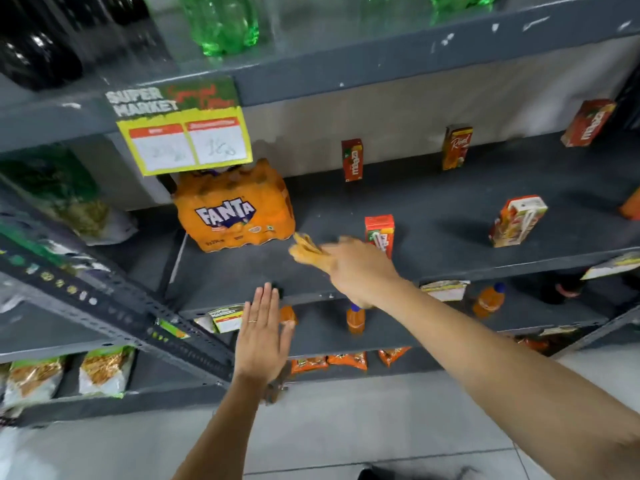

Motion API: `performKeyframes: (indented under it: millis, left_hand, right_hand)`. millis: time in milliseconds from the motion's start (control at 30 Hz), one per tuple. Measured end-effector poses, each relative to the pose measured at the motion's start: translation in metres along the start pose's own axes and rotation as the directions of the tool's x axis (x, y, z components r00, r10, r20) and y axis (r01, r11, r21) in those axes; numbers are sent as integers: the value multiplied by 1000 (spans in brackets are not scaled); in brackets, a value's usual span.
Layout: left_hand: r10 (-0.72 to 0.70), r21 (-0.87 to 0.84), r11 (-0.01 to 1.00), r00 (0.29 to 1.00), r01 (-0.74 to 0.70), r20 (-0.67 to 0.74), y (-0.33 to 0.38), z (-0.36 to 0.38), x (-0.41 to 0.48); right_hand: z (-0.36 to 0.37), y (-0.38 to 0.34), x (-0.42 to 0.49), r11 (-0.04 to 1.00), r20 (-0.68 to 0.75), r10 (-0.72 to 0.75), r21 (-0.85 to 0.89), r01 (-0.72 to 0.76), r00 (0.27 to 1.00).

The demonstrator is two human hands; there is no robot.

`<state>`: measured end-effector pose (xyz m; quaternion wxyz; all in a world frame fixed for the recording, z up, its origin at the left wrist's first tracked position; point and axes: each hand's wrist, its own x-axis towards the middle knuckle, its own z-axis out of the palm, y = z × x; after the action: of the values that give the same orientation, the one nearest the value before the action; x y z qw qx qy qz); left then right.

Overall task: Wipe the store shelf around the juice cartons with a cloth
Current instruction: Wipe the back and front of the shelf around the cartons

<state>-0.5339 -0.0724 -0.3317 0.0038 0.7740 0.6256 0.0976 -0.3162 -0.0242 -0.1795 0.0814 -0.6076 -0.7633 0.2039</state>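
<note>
Your right hand (360,268) grips the cloth (306,251) on the shelf (433,209) between the Fanta pack (233,211) and a juice carton (380,232) to wipe there, while your left hand (263,336), fingers flat and released, hovers near the edge probably for balance

Even, fairly bright light; cartons (518,220) cast soft shadows toward nine o'clock. Motion blur smears the cloth (306,251); edges bow outward.

Dark grey shelf (433,202) is carrying a shrink-wrapped Fanta pack (233,213) at left. Five juice cartons are standing apart on it: two Maaza cartons (352,160) (587,123), a Real carton (456,147), a front carton (380,233) and a tilted carton (517,221).
</note>
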Motion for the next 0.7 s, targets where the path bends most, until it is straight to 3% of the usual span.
performKeyframes:
  millis: [67,167,300,500,600,700]
  left_hand:
    - [6,19,1000,1000,-7,12,-22,-4,-7]
    - [-70,-7,998,997,70,-18,-50,-8,-10]
    - [-125,23,992,992,125,4,-70,-9,-12]
    - [-76,-16,997,997,75,-13,-75,-8,-14]
    - [-91,-66,994,995,88,-46,-72,-3,-13]
    - [-109,-129,987,992,99,-69,-57,-2,-8]
  right_hand:
    - [19,-31,40,992,-31,-103,-83,100,994]
    - [50,-53,78,979,119,-84,-174,104,989]
    - [88,-55,70,887,293,-209,-346,307,933]
    - [85,-4,-3,890,346,-385,-105,443,855]
    - [69,28,-29,923,431,-313,-72,378,846]
    - [61,53,-47,982,390,-164,-26,188,906]
